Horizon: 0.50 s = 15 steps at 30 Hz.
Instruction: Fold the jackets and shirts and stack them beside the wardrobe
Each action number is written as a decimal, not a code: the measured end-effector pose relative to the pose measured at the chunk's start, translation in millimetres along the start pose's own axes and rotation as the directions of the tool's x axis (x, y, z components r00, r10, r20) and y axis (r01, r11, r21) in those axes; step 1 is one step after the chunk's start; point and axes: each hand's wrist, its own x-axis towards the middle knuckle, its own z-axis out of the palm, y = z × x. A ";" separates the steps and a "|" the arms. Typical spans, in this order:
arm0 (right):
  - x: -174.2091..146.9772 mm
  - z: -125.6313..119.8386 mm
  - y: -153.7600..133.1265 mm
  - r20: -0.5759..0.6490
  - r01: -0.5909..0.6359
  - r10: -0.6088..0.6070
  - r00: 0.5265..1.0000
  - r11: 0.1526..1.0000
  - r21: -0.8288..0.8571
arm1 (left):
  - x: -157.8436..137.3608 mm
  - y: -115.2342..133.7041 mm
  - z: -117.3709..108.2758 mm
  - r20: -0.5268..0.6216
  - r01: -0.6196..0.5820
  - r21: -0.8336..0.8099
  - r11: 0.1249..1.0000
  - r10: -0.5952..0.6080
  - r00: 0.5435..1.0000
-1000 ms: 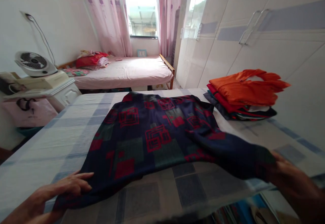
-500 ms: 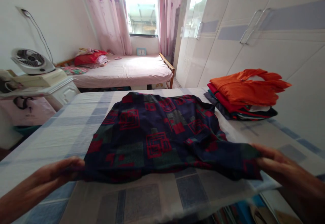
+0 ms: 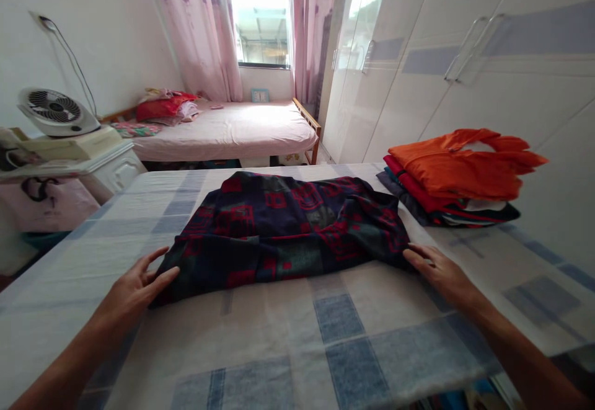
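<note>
A dark navy shirt (image 3: 279, 230) with red and grey-green square patterns lies across the bed, its near part folded over towards the far side. At its left end is my left hand (image 3: 139, 280), thumb and fingers apart and touching the cloth. My right hand (image 3: 434, 264) rests against the shirt's right edge, its fingertips on the fabric and a gap showing between thumb and forefinger. Neither hand looks closed round the cloth. The undersides of both ends of the shirt are hidden.
A stack of folded clothes, topped by an orange garment (image 3: 465, 162), sits right of the shirt on the checked bedsheet (image 3: 260, 348). White wardrobes (image 3: 432, 87) line the right side. A fan (image 3: 58, 112) stands on a cabinet at left. Beyond is a second bed (image 3: 242, 128).
The near edge of the shirt, held out low by both hands before, now lies folded farther away on the bed. My hands have moved forward and inward, and their fingers have loosened.
</note>
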 end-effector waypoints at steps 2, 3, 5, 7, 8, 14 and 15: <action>-10.7 7.8 -7.1 -0.073 0.035 -0.038 0.997 0.998 -0.043 | -7.3 -0.9 2.4 -0.014 -0.009 -0.078 0.997 0.008 1.000; -11.9 10.5 -12.3 -0.103 0.049 -0.052 0.993 0.998 -0.032 | -9.6 0.0 4.2 -0.027 -0.016 -0.106 0.994 0.013 1.000; -8.3 13.0 -22.5 -0.128 0.061 -0.054 0.990 0.996 0.058 | -12.3 2.5 8.2 -0.077 -0.057 -0.114 0.992 0.048 0.996; -1.6 12.1 -29.4 -0.122 0.042 -0.021 0.992 0.984 0.172 | -14.2 4.2 10.7 -0.151 -0.065 -0.083 0.994 0.052 0.987; 1.2 10.9 -31.2 -0.114 0.028 -0.004 0.993 0.978 0.209 | -15.4 4.5 11.0 -0.193 -0.055 -0.049 0.997 0.045 0.980; 2.2 10.0 -29.5 -0.031 -0.048 0.056 0.998 0.979 0.200 | -25.8 4.3 4.5 -0.159 0.001 0.183 0.983 0.029 0.987; 1.2 11.1 -28.7 -0.024 -0.053 0.059 0.998 0.978 0.201 | -27.0 4.4 4.5 -0.155 -0.010 0.186 0.983 0.039 0.987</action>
